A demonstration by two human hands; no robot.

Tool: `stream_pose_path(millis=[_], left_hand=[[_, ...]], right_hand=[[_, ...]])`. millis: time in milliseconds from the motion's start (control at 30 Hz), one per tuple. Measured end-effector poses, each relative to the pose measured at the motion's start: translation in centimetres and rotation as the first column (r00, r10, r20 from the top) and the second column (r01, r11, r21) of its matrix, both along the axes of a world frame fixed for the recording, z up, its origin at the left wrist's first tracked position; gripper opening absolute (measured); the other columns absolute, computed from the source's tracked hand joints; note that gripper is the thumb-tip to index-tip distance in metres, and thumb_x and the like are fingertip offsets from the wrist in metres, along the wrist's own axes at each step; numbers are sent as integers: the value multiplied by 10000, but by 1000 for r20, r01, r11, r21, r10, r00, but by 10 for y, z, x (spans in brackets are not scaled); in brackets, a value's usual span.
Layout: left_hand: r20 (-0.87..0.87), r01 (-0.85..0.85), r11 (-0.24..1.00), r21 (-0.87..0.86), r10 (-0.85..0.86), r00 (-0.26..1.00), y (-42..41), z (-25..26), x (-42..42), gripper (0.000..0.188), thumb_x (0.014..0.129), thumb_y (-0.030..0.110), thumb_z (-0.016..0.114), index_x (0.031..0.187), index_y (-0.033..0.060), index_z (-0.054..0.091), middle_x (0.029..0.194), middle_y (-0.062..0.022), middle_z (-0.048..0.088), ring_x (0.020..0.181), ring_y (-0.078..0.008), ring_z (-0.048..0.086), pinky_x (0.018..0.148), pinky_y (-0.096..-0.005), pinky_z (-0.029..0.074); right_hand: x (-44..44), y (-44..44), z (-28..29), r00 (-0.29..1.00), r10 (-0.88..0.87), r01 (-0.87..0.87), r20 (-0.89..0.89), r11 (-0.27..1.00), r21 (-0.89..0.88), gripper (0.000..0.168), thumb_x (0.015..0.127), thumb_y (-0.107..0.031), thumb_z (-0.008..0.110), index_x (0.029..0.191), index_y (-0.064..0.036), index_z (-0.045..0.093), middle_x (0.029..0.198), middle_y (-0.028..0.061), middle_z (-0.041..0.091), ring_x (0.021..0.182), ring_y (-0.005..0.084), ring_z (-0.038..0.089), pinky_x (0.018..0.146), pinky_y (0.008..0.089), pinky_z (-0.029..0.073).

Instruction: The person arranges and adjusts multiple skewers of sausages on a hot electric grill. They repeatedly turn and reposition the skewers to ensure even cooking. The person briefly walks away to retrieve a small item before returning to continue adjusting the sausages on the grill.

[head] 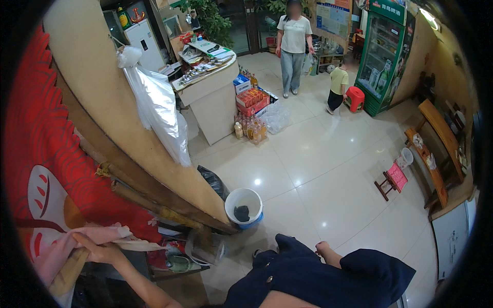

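At the lower left, my left hand [98, 250] grips a bunched pink cloth [102, 234], with one finger lying along its folds. White straps [138, 245] trail from this cloth to the right, and a tan cloth [69, 269] hangs just below the hand. Behind them is a red curtain [54, 127] with a wave pattern and a white printed figure. My right hand [322, 247] hangs beside my dark navy garment [292, 261], over the tiled floor. Its fingers look curled, but they are partly hidden, and I cannot see whether they hold anything.
A white bucket [243, 208] stands at the wall's end beside a black bag [212, 181]. Plastic bags [154, 104] hang on the wall. Drinks [252, 102] are stacked by a counter [210, 111]. A person [294, 46] and a child [339, 84] are near a drinks fridge [381, 57].
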State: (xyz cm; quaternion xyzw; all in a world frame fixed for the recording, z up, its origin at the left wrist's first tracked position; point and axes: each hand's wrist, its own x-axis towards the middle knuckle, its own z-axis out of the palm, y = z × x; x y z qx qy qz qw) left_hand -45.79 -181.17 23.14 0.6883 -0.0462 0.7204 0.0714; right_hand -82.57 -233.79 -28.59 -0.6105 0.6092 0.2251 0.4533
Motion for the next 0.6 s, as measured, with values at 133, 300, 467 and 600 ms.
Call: stream_pose_path(millis=[133,300,467,600], left_hand=[[-17,-160,984,82,162,987,-18,5,-32,389,768,42,553,1155,7,528,1112,-236,522,1003,-378,504,871,-429,387],[-102,-103,994,39,106,989,-37,-4,-44,490,711,-78,464,1189,24,511,1167,-236,497,1049,-378,487,905,-410,365],[-152,153,980,-125,-172,973,-63,-9,-47,481,768,1,368,1246,-22,424,1256,-228,425,1165,-346,414,957,-388,327],[-85,398,848,-351,-452,888,-94,-9,-54,503,875,222,265,1305,-33,316,1354,-194,312,1256,-290,297,1011,-366,242]], right_hand=[[10,13,12,937,346,-350,-54,924,-152,270,717,-190,519,896,-36,649,821,143,645,757,253,627,647,354,505],[54,-17,-18,845,532,-516,46,836,-186,284,734,-180,472,895,-16,638,814,151,645,648,231,633,624,332,507],[111,-44,1,803,548,-485,234,829,-279,280,741,-170,468,905,-9,629,796,144,645,605,211,640,606,310,509],[128,-70,-1,737,567,-421,367,811,-407,279,743,-174,471,906,-12,630,806,140,645,614,210,643,616,309,512]])
